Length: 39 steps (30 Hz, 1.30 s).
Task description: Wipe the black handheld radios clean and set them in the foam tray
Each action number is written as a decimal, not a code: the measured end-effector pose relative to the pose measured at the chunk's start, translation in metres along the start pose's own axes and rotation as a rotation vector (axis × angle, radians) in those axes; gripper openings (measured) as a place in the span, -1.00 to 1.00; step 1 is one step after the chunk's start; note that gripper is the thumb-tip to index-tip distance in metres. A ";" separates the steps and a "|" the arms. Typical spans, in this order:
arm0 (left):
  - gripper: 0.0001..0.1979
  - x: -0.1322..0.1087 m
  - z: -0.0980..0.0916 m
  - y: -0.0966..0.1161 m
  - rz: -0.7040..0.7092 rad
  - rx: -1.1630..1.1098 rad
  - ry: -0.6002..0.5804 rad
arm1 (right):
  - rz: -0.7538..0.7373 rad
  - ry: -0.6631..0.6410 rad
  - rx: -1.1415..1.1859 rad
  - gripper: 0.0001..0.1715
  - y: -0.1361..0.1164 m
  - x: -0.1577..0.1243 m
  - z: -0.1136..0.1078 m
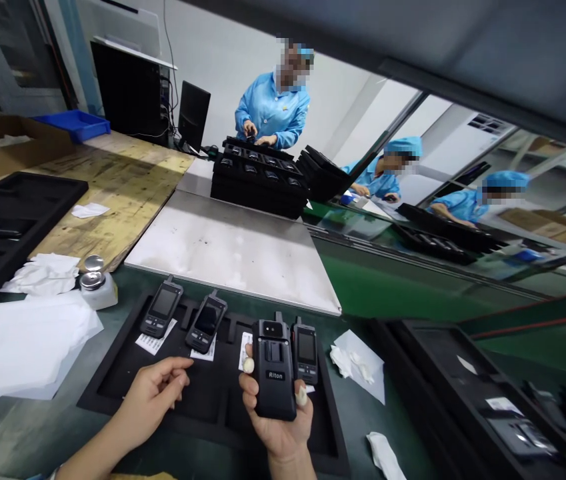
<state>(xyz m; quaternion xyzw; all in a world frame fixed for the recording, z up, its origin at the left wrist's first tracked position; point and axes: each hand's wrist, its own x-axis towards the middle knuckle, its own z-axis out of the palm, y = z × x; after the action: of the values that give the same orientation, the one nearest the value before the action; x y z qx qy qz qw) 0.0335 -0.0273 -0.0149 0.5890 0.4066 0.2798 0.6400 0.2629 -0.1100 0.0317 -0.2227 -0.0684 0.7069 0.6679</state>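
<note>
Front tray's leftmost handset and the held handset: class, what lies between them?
In the head view, between leftmost handset and held handset lie another handset, white labels and bare front tray.

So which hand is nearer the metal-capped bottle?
Left. The left hand, over the black tray, is right of the bottle; the right hand, holding the Riton phone, is farther right.

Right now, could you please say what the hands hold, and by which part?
The right hand grips the black handset by its lower sides; the left hand holds nothing visible.
</note>
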 end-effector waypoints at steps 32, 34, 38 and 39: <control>-0.49 0.010 -0.018 -0.012 0.014 0.079 0.014 | -0.488 0.884 -1.932 -0.08 0.004 0.073 -0.009; -0.48 0.011 -0.019 -0.015 0.002 0.086 0.016 | -0.521 0.838 -1.911 -0.11 0.002 0.068 -0.007; -0.46 0.012 -0.021 -0.016 -0.031 0.106 0.035 | -0.775 0.742 -1.805 -0.44 -0.025 0.026 -0.020; -0.45 0.011 -0.020 -0.014 -0.031 0.110 0.037 | -0.839 0.775 -1.770 -0.54 -0.037 0.009 -0.028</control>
<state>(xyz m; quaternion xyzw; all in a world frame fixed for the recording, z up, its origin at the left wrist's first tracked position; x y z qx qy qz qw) 0.0204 -0.0094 -0.0307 0.6117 0.4422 0.2575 0.6033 0.3084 -0.1028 0.0190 -0.8002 -0.4135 -0.0026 0.4345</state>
